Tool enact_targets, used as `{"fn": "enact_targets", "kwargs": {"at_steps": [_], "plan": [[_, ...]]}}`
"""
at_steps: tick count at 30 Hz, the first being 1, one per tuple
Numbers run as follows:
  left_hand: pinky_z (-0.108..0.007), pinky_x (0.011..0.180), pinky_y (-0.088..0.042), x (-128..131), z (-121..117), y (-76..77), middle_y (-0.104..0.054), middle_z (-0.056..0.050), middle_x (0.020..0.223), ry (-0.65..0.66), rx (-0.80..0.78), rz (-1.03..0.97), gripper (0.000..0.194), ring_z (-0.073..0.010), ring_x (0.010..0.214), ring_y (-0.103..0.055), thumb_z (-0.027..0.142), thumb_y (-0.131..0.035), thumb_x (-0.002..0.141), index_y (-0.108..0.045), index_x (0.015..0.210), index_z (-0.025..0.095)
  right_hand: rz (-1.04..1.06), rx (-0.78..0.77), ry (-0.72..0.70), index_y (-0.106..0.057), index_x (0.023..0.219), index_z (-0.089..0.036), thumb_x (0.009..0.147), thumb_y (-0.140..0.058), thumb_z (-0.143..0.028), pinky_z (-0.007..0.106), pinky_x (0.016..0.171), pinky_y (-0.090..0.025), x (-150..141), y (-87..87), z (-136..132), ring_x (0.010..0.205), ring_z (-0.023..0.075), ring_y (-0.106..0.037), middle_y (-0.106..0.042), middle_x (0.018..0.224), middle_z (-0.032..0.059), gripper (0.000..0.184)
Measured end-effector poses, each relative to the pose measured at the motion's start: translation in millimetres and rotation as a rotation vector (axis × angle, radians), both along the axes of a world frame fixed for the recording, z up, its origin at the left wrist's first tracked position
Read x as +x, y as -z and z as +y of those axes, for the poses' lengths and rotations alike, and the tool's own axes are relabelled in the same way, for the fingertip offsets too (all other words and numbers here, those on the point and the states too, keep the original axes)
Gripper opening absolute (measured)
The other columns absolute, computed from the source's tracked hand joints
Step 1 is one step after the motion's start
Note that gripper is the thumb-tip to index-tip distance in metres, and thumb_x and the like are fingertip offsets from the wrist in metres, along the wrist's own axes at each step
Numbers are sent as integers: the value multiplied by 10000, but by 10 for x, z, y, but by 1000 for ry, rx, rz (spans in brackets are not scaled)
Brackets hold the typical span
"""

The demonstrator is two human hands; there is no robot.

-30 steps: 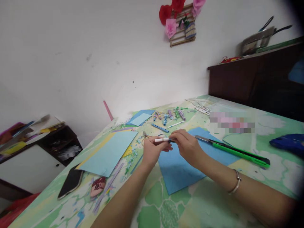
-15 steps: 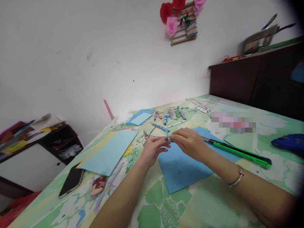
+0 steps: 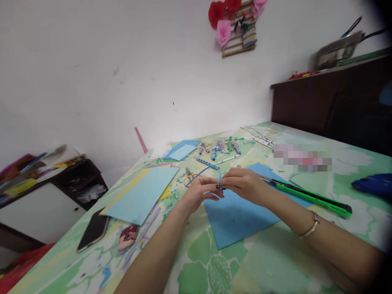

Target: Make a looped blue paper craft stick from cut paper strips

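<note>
A narrow blue paper strip (image 3: 219, 174) curves up in a loop from between my fingertips. My left hand (image 3: 204, 192) pinches it from the left, thumb and fingers together. My right hand (image 3: 246, 184) has its fingers closed against the same spot, touching the left fingertips. What lies exactly between the fingers is partly hidden. Beneath both hands is a blue paper sheet (image 3: 237, 222). Just beyond them lies a blue stick with dark spots (image 3: 208, 163). A green utility knife (image 3: 315, 199) rests to the right of my right hand, partly on the sheet.
Left of my hands lie scissors (image 3: 189, 174), light blue paper (image 3: 143, 192), a phone (image 3: 94, 229) and a small pink-red case (image 3: 128, 237). Several small rolled paper pieces (image 3: 214, 152) and a white stick (image 3: 228, 159) lie farther back. A dark blue object (image 3: 372, 184) sits at right.
Both hands have dipped slightly, fingertips still together. The strip's loop has sunk lower and flatter. The view has shifted slightly.
</note>
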State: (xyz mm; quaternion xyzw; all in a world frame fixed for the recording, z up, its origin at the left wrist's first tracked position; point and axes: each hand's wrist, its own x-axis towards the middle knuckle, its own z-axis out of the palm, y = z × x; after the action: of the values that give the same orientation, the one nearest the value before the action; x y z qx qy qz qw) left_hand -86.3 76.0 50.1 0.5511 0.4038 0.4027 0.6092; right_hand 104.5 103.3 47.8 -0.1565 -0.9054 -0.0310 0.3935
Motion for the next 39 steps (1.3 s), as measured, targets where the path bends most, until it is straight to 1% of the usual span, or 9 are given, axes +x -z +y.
{"fn": "enact_targets", "kwargs": {"at_steps": [4,7,11,16,23,26,30,35,39], "plan": [[-257,589,-487,-18,9,17,-681,-86,671,58,8,74,265,-176,631,-653,304,-713,644,-638,798,103,-13,-95,-24,-629,804,-189,880,-439,-191,243,645,-424,-25,14,-28,734,133,-556,-635,799,56,205],[-265,569,-491,0,15,33,-684,-83,669,12,75,118,290,-187,618,-656,334,-723,627,-625,783,110,5,-201,-12,-586,850,-190,845,-446,-123,242,647,-431,-32,8,-60,736,132,-560,-621,797,45,156],[-263,553,-483,42,1,21,-666,-62,600,-88,249,274,249,-176,575,-635,353,-686,656,-649,723,116,40,-337,30,-485,947,-187,766,-440,-27,229,619,-432,-25,-30,-93,738,124,-557,-587,863,45,246],[-251,640,-456,57,-21,2,-713,-52,742,-197,608,566,187,-178,686,-629,309,-616,726,-728,800,178,-1,-341,60,-447,905,-186,752,-439,-14,237,596,-414,-19,-41,-70,718,134,-540,-569,827,35,230],[-253,642,-409,43,-44,11,-719,-45,774,-250,790,811,231,-186,661,-619,373,-562,775,-736,824,230,37,-313,28,-461,902,-188,772,-461,-37,247,623,-446,-46,-9,-34,730,131,-556,-550,863,44,199],[-239,597,-382,45,-65,-25,-712,-47,736,-212,811,869,287,-162,603,-588,408,-514,806,-730,862,227,13,-304,-4,-470,906,-183,780,-472,-48,244,634,-450,-24,-41,-43,757,131,-554,-543,879,50,185],[-226,576,-364,36,-54,-30,-702,-47,724,-195,836,808,310,-148,590,-564,400,-480,832,-709,955,230,54,-323,-11,-523,896,-178,774,-531,-108,245,643,-444,13,-64,-28,753,136,-572,-586,830,35,141],[-223,554,-337,48,12,100,-658,-38,612,-235,788,768,328,-140,542,-524,405,-471,833,-727,866,201,261,-551,20,-595,737,-164,763,-454,-73,222,546,-442,-56,89,81,541,104,-566,-588,600,-10,170],[-225,521,-288,53,43,161,-606,-22,537,-248,770,824,329,-129,498,-468,381,-459,834,-723,798,189,228,-685,-16,-592,807,-150,778,-453,-129,227,576,-471,-68,175,162,594,119,-622,-651,656,14,143]]}}
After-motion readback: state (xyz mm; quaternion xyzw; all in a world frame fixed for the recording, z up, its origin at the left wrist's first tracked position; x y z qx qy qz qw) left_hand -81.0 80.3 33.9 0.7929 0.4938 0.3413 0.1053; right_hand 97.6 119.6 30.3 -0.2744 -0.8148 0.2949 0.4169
